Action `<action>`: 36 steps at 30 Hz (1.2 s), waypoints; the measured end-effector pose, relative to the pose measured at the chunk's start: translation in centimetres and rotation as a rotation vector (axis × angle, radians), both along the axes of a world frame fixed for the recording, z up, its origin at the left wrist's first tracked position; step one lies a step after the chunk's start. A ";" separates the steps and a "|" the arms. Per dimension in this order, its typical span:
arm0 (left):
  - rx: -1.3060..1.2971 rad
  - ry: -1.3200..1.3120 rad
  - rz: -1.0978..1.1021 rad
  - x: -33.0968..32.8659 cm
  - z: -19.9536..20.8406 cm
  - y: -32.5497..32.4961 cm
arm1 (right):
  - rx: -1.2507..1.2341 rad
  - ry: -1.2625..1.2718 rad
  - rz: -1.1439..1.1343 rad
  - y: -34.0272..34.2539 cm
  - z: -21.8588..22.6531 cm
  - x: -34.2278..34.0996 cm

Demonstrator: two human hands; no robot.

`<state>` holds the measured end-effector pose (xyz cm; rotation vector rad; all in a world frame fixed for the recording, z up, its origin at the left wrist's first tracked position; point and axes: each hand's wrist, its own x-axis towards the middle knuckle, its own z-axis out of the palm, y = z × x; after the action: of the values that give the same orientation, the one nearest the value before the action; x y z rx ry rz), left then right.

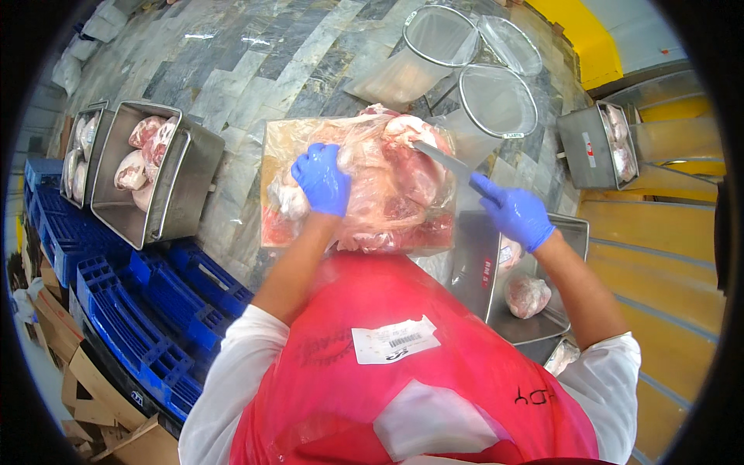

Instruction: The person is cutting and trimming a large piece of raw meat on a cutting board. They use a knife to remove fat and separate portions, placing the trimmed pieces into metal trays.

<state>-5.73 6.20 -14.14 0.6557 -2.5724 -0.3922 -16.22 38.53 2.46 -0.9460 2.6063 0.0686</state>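
A large piece of raw meat (395, 174), pink with pale fat, lies on a box-shaped block (280, 139) in front of me, with clear plastic wrap (291, 203) bunched around it. My left hand (322, 180), in a blue glove, presses on the meat's left side, fingers curled into the wrap; the fingertips are partly hidden. At the right, my blue-gloved right hand (515, 213) grips a knife (449, 163) by its dark handle. The blade points left and away from me, its tip touching the pale fat at the meat's far right.
Metal bins hold wrapped meat: one bin (198, 174) at left, another (577, 147) at far right, and a tub (558, 322) beside my right forearm. Hoop-rimmed clear bags (496, 101) stand beyond the block. Blue pallets (139, 318) and cardboard (101, 387) lie at lower left.
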 end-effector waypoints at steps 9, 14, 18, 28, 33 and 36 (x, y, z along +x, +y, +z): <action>0.099 0.036 -0.070 0.8 -2.9 -2.2 | 0.045 -0.156 0.197 -7.9 2.1 -5.7; 0.185 0.111 -0.037 -0.5 -2.9 -1.9 | -0.302 -0.075 -0.059 -0.8 -8.1 -0.5; 0.195 0.064 0.066 -0.4 -2.9 -2.0 | -0.498 -0.070 -0.132 0.5 -12.9 2.0; 0.148 -0.018 0.084 -0.7 -2.9 -2.1 | -0.738 0.096 -0.294 -1.7 -19.9 8.5; 0.137 -0.043 0.046 -1.0 -2.4 -2.1 | -0.742 0.172 -0.316 -2.4 -20.6 9.4; 0.105 -0.034 0.069 -0.5 -2.8 -2.1 | -0.592 0.106 -0.295 -1.4 -16.8 8.8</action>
<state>-6.27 4.09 -16.94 0.7924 -2.5667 -0.5002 -7.42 37.08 -14.38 -0.7243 2.8888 -0.7846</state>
